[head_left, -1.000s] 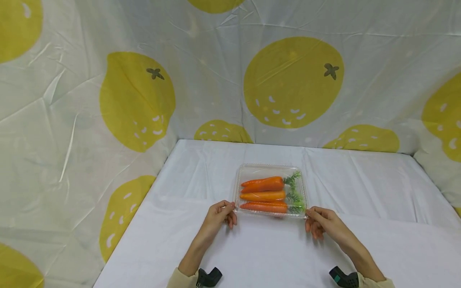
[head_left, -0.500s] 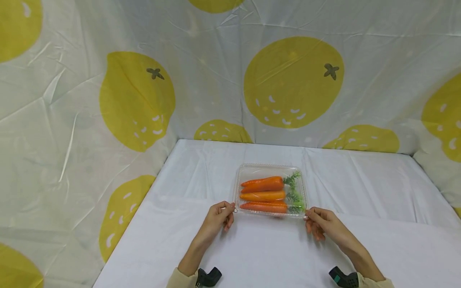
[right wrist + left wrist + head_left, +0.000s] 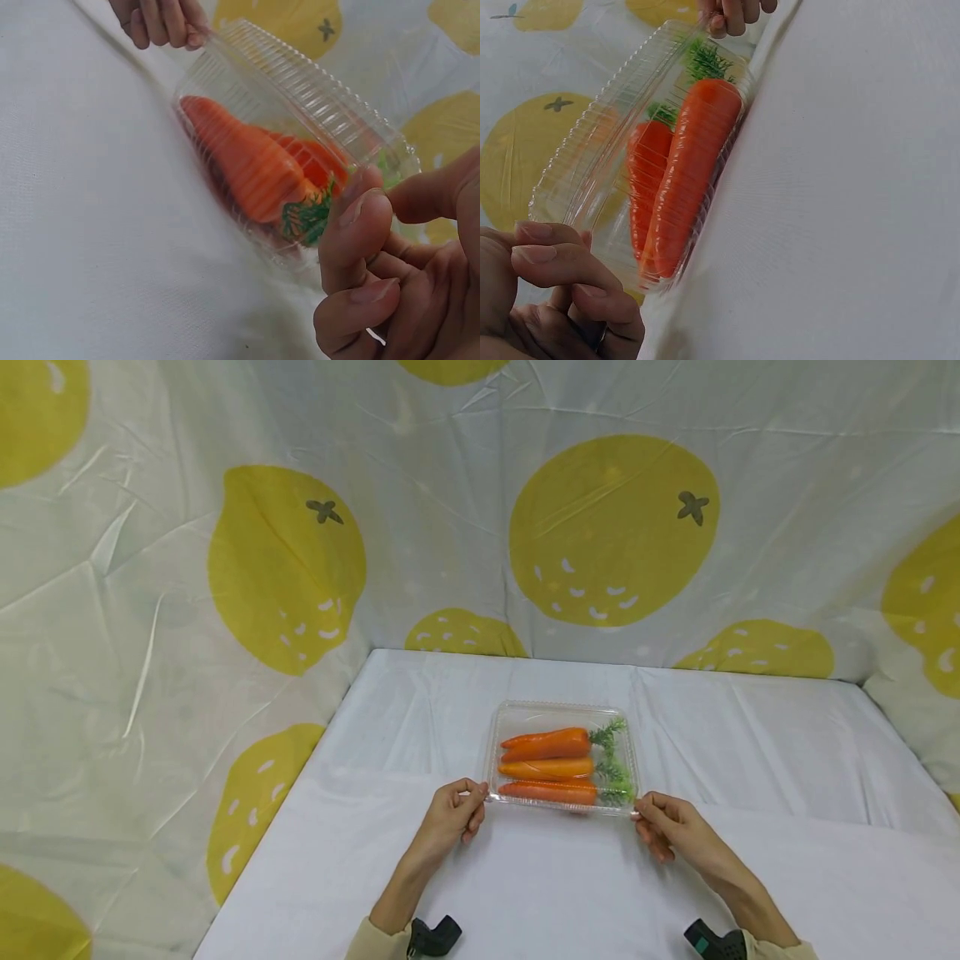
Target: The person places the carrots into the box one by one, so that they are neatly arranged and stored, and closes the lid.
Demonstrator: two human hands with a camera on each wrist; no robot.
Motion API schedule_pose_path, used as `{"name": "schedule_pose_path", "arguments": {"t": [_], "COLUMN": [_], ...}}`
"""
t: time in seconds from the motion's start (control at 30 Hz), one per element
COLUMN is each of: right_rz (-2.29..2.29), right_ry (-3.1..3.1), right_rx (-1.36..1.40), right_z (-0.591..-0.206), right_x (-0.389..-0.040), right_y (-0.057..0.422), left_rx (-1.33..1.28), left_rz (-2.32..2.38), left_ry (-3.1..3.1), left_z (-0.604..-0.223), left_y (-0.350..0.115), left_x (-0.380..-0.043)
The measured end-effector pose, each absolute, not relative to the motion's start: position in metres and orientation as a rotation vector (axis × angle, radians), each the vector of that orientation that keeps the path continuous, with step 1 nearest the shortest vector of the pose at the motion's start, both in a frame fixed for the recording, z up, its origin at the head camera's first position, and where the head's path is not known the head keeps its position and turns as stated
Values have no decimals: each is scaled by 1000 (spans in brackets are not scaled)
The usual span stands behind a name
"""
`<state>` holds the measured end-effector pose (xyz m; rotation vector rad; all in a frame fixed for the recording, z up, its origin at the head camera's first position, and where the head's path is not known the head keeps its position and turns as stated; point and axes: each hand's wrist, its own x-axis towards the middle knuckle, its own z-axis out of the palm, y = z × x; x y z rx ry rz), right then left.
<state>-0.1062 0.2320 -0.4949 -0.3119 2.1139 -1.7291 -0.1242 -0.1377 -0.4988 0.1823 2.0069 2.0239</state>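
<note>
A clear plastic clamshell box (image 3: 538, 716) sits on the white cloth in the head view, its lid down over several orange carrots (image 3: 551, 742) with green tops (image 3: 615, 768) to the right. At the near left corner my left hand (image 3: 447, 814) pinches the rim between thumb and forefinger. My right hand (image 3: 677, 825) pinches the near right corner in the same way. From the left wrist, the left hand (image 3: 562, 289) shows with its other fingers curled beneath. The right wrist view has the right hand (image 3: 409, 255) in front of the carrot tops, hiding part of that corner.
A white cloth (image 3: 787, 752) covers the table around the box. Behind and to the left hangs a pale curtain (image 3: 442, 510) printed with yellow lemons. Dark devices (image 3: 435, 937) are strapped at both wrists, by beige sleeves.
The lower fingers of my left hand have curled in slightly. Both hands keep their places at the box corners, and the box has barely moved.
</note>
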Motion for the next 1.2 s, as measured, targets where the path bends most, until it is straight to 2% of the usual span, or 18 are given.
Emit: {"name": "schedule_pose_path", "arguments": {"t": [0.7,1.2], "right_rz": [-1753,-1726], "right_ry": [2109,2086], "right_rx": [-388,-304], "right_z": [-494,-493], "right_x": [-106,-108], "right_y": [232,233], "left_rx": [200,161], "left_rz": [2010,2033], "left_ry": [2015,2042], "left_z": [-501,-503], "left_y": [-139,-138], "left_x": [-125,-126]}}
